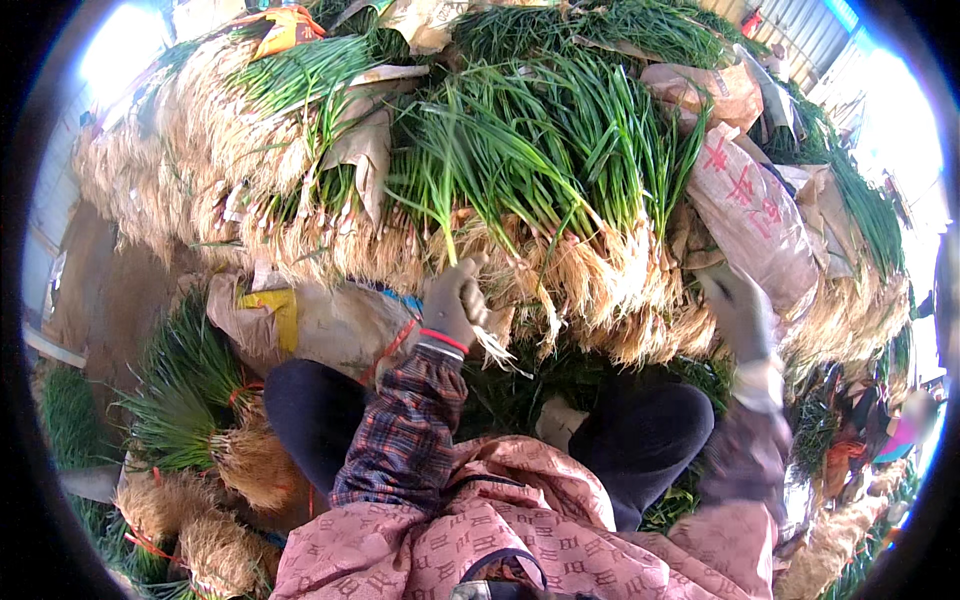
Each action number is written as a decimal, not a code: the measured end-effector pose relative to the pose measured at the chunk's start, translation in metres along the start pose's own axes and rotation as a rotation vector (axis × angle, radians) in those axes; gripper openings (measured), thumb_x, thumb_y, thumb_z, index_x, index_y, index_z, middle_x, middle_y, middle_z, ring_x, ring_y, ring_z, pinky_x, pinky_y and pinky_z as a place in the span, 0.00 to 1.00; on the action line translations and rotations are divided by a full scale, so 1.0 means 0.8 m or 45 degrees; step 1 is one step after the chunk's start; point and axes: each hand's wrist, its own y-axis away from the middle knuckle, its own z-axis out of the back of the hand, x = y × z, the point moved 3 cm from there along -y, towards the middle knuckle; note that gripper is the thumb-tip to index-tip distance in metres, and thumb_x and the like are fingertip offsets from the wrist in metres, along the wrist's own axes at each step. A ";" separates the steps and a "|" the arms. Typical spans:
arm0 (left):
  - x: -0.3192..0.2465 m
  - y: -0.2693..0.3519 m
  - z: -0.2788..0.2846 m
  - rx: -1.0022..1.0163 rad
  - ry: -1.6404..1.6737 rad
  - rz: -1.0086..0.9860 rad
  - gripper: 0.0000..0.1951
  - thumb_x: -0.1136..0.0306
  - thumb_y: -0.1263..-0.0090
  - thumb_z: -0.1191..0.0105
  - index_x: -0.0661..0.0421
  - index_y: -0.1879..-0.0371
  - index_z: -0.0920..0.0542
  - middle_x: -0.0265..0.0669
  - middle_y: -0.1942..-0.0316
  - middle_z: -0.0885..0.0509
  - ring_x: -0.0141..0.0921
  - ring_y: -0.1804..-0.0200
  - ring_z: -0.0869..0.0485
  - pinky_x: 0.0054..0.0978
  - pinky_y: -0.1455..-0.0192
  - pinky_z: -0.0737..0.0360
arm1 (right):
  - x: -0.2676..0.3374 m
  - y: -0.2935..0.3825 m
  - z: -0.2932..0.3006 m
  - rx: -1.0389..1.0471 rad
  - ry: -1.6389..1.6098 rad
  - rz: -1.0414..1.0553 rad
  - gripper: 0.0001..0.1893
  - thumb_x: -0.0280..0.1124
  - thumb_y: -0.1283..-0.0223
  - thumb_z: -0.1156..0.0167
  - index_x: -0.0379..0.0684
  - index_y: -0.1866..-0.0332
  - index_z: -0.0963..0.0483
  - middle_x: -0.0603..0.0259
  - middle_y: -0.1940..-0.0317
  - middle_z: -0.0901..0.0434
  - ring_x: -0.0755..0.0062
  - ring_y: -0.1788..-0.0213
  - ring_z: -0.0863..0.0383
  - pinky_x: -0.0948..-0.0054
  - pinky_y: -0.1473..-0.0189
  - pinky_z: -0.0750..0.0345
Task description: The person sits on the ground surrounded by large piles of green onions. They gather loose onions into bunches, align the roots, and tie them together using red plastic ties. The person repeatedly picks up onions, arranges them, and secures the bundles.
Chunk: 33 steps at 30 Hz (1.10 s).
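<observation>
My left hand point(454, 304), in a greyish work glove, grips a young garlic plant point(451, 244) near its base. The leaves point away from me and the pale roots point(495, 351) hang out below the fist. My right hand point(736, 307), also gloved, is blurred beside a whitish woven sack point(750, 217) with red writing. Whether it holds anything cannot be made out. Between and beyond the hands lies a heap of garlic plants point(547, 157), green leaves away from me and tan roots point(600, 281) towards me.
A rolled woven sack point(345, 322) lies by my left knee point(311, 416). Tied bundles point(255, 457) with red bands stand at lower left. More rooted plants point(225, 127) are piled at far left, under an orange bag point(289, 30). A blurred person point(904, 427) is at far right.
</observation>
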 end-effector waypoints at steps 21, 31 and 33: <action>0.002 0.025 -0.009 0.002 0.082 0.254 0.11 0.66 0.32 0.50 0.61 0.59 0.23 0.35 0.70 0.19 0.27 0.72 0.21 0.23 0.71 0.22 | 0.120 -0.052 -0.271 0.466 -1.402 0.013 0.35 0.58 0.37 0.49 0.35 0.40 0.32 0.55 0.45 0.26 0.67 0.40 0.30 0.67 0.38 0.34; -0.016 0.037 0.024 -0.036 -0.295 0.230 0.11 0.60 0.32 0.46 0.55 0.67 0.23 0.29 0.79 0.22 0.21 0.82 0.28 0.18 0.82 0.32 | 0.150 -0.054 -0.316 1.094 -1.246 0.083 0.23 0.43 0.40 0.37 0.32 0.50 0.25 0.59 0.64 0.20 0.76 0.60 0.23 0.75 0.56 0.24; -0.017 0.030 0.017 -0.129 -0.498 0.140 0.09 0.63 0.33 0.44 0.56 0.69 0.23 0.29 0.80 0.22 0.21 0.82 0.27 0.18 0.82 0.32 | 0.099 -0.078 -0.351 0.448 -0.990 -0.077 0.13 0.38 0.36 0.42 0.37 0.58 0.23 0.65 0.67 0.18 0.83 0.71 0.25 0.83 0.68 0.28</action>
